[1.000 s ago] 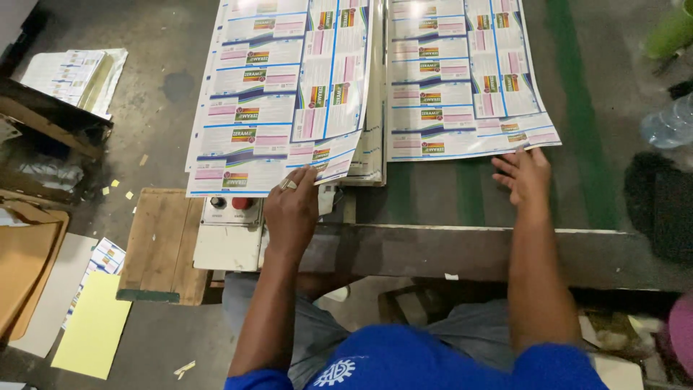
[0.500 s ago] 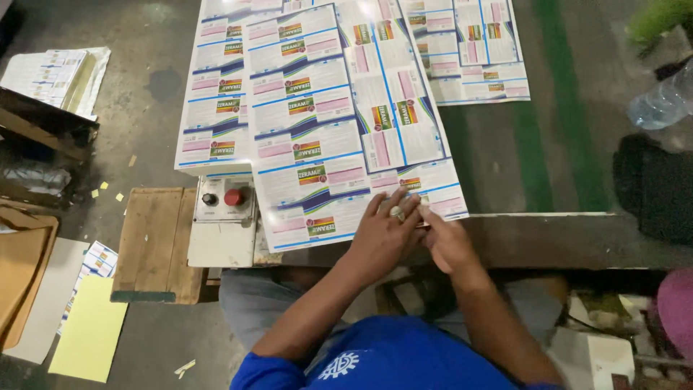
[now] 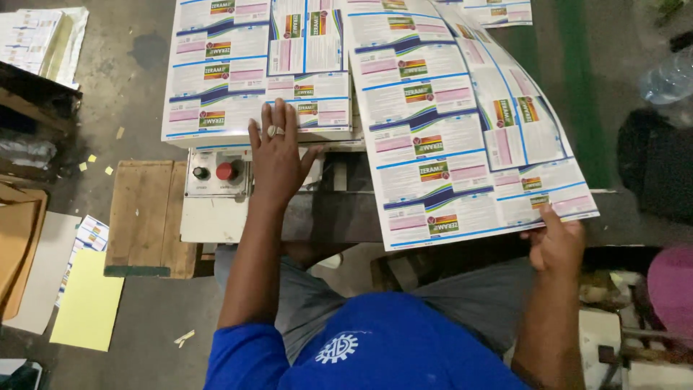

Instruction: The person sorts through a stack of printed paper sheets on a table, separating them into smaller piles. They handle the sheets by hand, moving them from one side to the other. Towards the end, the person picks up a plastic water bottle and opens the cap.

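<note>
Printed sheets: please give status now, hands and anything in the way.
Left hand flat on sheet stack. Right hand grips loose sheet by its corner. Switch box beside left hand, not blocking.

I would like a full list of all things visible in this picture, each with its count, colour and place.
printed sheet: one, white with blue and pink panels, pulled to the right, held at its near right corner
stack of printed sheets: one, same print, on the table at left
control box: one, pale, with a black and a red button, under the stack's near edge
wooden board: one, brown, on the floor at left
yellow sheet: one, on the floor, lower left
plastic bottle: one, clear, far right
left hand: flat on the stack's edge, a ring on one finger
right hand: fingers pinching the sheet's corner
</note>
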